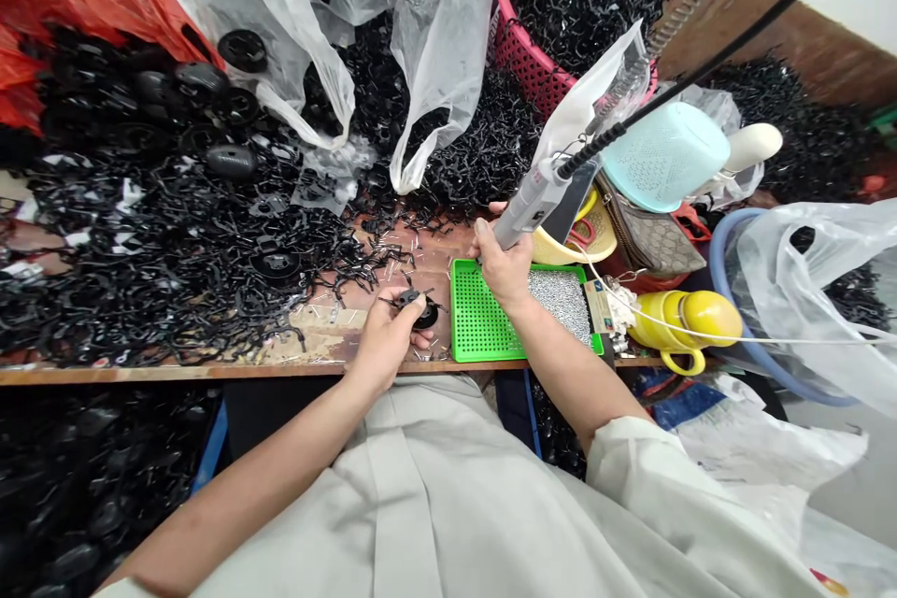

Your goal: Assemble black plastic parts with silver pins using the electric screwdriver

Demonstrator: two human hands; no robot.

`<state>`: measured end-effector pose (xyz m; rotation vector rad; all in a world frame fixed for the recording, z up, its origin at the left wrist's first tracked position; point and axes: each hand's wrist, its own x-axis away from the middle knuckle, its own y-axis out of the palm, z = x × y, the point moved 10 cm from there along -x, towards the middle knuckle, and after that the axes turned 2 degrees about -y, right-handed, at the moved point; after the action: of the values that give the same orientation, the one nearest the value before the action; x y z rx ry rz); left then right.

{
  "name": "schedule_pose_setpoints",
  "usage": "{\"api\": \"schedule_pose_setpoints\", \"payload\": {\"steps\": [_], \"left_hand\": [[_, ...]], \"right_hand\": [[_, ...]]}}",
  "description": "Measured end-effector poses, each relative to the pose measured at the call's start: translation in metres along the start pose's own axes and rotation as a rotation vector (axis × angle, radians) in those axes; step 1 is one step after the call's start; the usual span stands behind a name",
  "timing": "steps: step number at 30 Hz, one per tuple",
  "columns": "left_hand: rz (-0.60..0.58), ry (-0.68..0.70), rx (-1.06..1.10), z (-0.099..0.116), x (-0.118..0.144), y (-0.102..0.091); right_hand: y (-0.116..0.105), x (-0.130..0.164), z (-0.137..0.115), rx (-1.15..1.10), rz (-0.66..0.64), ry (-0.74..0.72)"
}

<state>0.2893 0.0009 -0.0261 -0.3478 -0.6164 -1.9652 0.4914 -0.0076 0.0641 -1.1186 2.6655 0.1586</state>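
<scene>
My left hand [388, 336] grips a small black round plastic part [419, 306] on the wooden bench, near its front edge. My right hand [503, 263] is closed around a grey electric screwdriver [531, 202], tilted up to the right, with a black cable [707, 65] running off toward the top right. The tool's lower end sits over the left part of a green screw tray [483, 327], whose right side is full of small silver screws [564, 299].
Heaps of black plastic parts [168, 252] cover the bench to the left and back. Clear plastic bags [434, 47], a pink basket [525, 56] of black parts, a light blue container [662, 154], a yellow cup [683, 318] and a blue tub [729, 299] crowd the right.
</scene>
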Motion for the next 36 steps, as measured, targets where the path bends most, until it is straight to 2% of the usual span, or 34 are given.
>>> {"api": "schedule_pose_setpoints", "payload": {"steps": [4, 8, 13, 17, 21, 30, 36], "left_hand": [[0.005, -0.018, 0.006, -0.001, 0.001, -0.001], [-0.019, -0.040, 0.065, 0.001, 0.003, 0.000], [-0.097, -0.052, 0.091, 0.003, 0.011, 0.008], [-0.131, -0.027, 0.158, 0.004, 0.015, 0.009], [-0.153, 0.047, 0.153, 0.006, 0.016, 0.007], [-0.148, 0.106, 0.113, 0.005, 0.015, 0.003], [-0.187, 0.175, 0.031, 0.011, 0.019, 0.004]], "right_hand": [[-0.003, 0.003, -0.020, -0.003, 0.015, -0.049], [-0.003, 0.016, -0.043, -0.112, 0.025, -0.025], [0.015, 0.043, -0.059, -0.274, -0.011, 0.077], [0.033, 0.057, -0.055, -0.304, -0.045, 0.177], [0.044, 0.062, -0.050, -0.359, -0.075, 0.218], [0.052, 0.064, -0.040, -0.445, -0.110, 0.221], [0.050, 0.064, -0.037, -0.411, -0.111, 0.205]]}}
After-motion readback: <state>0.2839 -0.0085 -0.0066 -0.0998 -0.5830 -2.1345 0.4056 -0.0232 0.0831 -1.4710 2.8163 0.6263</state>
